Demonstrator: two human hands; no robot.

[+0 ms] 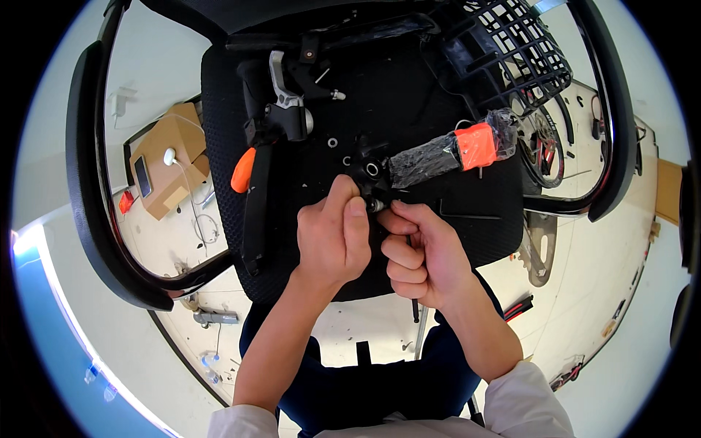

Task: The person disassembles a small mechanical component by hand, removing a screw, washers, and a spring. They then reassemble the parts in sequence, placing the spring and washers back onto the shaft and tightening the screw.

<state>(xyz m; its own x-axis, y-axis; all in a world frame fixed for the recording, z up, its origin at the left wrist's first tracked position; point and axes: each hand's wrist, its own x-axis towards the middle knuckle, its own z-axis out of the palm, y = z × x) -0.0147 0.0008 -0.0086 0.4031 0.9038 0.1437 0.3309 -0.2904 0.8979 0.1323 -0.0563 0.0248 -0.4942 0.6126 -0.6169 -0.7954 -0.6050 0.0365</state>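
Note:
My left hand (332, 241) is closed, thumb and forefinger pinching the near end of a small black part with a round metal-rimmed hole (372, 169). My right hand (431, 255) is closed around a dark hex key (415, 310), whose long end pokes out below the fist. Its fingertips meet a small shiny bolt-like piece (376, 205) beside the left thumb; the fingers hide how they join. Just to the right lies a plastic-wrapped black bar with an orange band (476, 146). Loose metal washers (332, 142) sit to the left of the black part.
The black chair seat (350, 274) bears a brake lever (281, 80), an orange-ended black strip (243, 171), an L-shaped hex key (471, 216) and a black basket (504, 58). Armrests (87, 182) flank it. On the floor are a cardboard box (175, 160) and a wheel (544, 146).

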